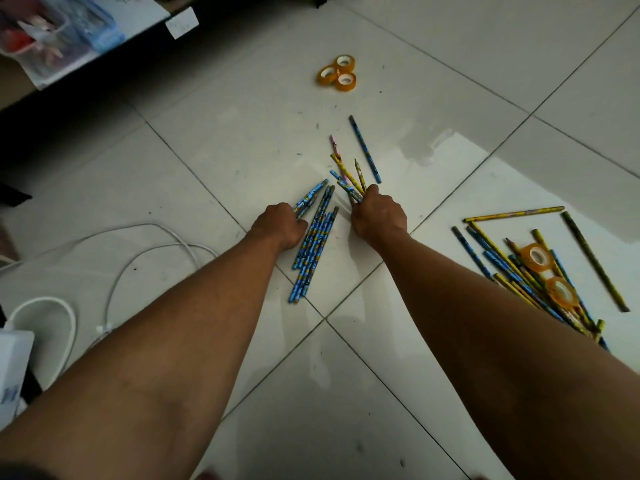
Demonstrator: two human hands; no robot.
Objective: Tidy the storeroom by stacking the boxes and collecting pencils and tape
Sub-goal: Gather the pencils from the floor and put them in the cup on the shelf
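While arms reach forward, left hand [279, 221] and right hand [377, 214] fisted on pencils [349, 183]

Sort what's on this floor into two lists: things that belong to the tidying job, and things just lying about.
Part of the job:
- blue pencils by the left hand
- mixed pencils gripped in the right hand
- lone blue pencil
- three tape rolls
- pencil pile with two tape rolls

Lying about:
- white cable
- shelf clutter

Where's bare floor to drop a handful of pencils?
Free: the tiles between the three tape rolls and the lone blue pencil, and the near floor between the forearms. Crowded: around the left hand and right hand, the pencil pile at right, and the white cable at left.
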